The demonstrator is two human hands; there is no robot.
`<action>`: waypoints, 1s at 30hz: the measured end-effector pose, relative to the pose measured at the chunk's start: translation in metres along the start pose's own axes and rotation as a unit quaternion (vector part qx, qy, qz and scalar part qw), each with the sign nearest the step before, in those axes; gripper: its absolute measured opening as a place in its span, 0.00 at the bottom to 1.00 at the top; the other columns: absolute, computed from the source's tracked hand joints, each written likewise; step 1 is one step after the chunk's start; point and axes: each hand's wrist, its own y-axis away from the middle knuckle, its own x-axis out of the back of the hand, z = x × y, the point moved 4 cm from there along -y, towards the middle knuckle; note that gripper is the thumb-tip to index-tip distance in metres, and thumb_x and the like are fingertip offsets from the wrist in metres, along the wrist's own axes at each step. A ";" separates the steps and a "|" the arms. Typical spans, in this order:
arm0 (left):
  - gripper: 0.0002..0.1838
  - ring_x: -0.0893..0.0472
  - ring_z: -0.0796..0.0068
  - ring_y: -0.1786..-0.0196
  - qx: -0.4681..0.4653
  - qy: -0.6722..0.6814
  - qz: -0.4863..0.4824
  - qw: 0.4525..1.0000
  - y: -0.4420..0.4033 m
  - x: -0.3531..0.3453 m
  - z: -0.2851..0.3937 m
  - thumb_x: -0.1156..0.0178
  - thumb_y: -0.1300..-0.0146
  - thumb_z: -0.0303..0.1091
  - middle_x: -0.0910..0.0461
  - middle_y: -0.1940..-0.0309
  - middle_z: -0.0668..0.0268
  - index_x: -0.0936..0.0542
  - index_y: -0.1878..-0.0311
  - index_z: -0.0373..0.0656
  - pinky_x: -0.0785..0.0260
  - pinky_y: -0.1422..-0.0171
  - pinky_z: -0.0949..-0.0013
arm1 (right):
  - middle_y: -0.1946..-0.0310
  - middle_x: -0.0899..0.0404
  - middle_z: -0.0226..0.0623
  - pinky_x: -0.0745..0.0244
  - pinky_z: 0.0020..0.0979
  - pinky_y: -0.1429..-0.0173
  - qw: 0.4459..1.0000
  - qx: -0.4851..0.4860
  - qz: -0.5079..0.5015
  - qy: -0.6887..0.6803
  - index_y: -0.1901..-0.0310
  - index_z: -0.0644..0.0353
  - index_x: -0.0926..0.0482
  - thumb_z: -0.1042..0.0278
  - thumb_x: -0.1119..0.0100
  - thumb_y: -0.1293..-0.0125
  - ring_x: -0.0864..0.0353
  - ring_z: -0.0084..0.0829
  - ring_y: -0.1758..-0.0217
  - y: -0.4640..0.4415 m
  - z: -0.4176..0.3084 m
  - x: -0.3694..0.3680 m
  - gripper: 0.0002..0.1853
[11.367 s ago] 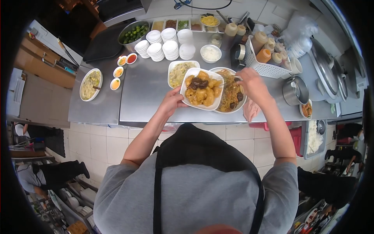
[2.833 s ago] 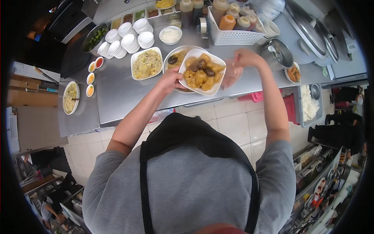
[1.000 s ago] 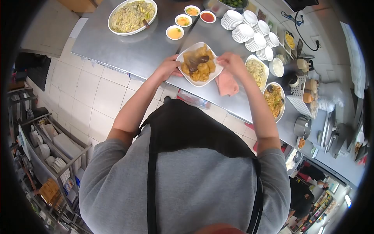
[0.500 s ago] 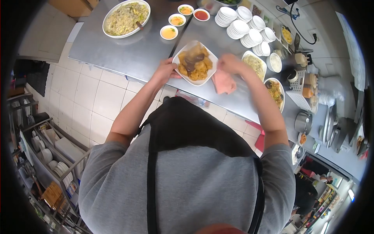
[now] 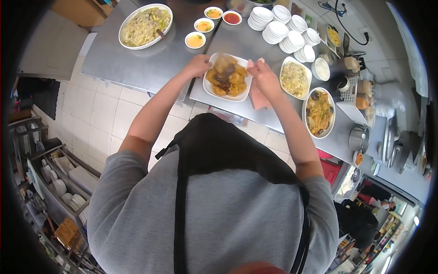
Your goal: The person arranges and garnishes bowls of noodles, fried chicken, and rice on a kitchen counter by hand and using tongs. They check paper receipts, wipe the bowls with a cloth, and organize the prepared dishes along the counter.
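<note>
A square white bowl [image 5: 207,91] of glazed, golden-brown food with dark pieces is at the counter's front edge. My left hand [image 5: 198,65] is closed at the bowl's upper left rim. At its right side my right hand [image 5: 264,78] has its fingers pinched together on a pink cloth [image 5: 258,99], close to the rim. Right of that hand are a white dish of fried rice [image 5: 294,78] and an oval plate of noodles [image 5: 320,113].
An oval plate of rice [image 5: 146,26] lies at the left. Small sauce cups [image 5: 195,40] stand behind the bowl. Stacked white dishes [image 5: 275,32], a rice bowl [image 5: 321,69], a bottle basket [image 5: 352,106] and a metal pot [image 5: 359,139] are farther right. Another person [image 5: 356,223] shows at lower right.
The bowl now looks more level and lower over the counter. My left hand has moved up along its rim. My right hand has come down onto the pink cloth, which has shifted.
</note>
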 end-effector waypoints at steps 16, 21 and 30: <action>0.13 0.23 0.77 0.78 0.021 0.091 0.023 0.995 0.022 0.001 -0.002 0.51 0.43 0.30 0.24 0.75 0.62 0.25 0.56 0.34 0.28 0.77 0.76 | 0.69 0.21 0.39 0.30 0.27 0.55 0.874 -0.231 -0.010 -0.429 0.64 0.60 0.20 0.80 0.50 0.47 0.23 0.31 0.63 0.016 0.039 -0.038 0.11; 0.14 0.21 0.73 0.77 0.027 0.107 0.055 0.992 0.034 -0.008 -0.010 0.51 0.44 0.29 0.24 0.73 0.60 0.27 0.55 0.34 0.27 0.77 0.74 | 0.71 0.20 0.37 0.30 0.26 0.58 0.870 -0.252 -0.124 -0.406 0.64 0.59 0.20 0.76 0.48 0.47 0.23 0.29 0.64 0.054 0.022 -0.018 0.09; 0.14 0.23 0.79 0.77 0.036 0.129 0.037 0.990 0.039 -0.009 -0.004 0.53 0.40 0.28 0.25 0.73 0.64 0.29 0.52 0.36 0.27 0.75 0.77 | 0.69 0.21 0.42 0.29 0.30 0.60 0.934 -0.149 -0.006 -0.325 0.65 0.59 0.21 0.67 0.45 0.45 0.21 0.35 0.65 -0.033 0.036 -0.003 0.08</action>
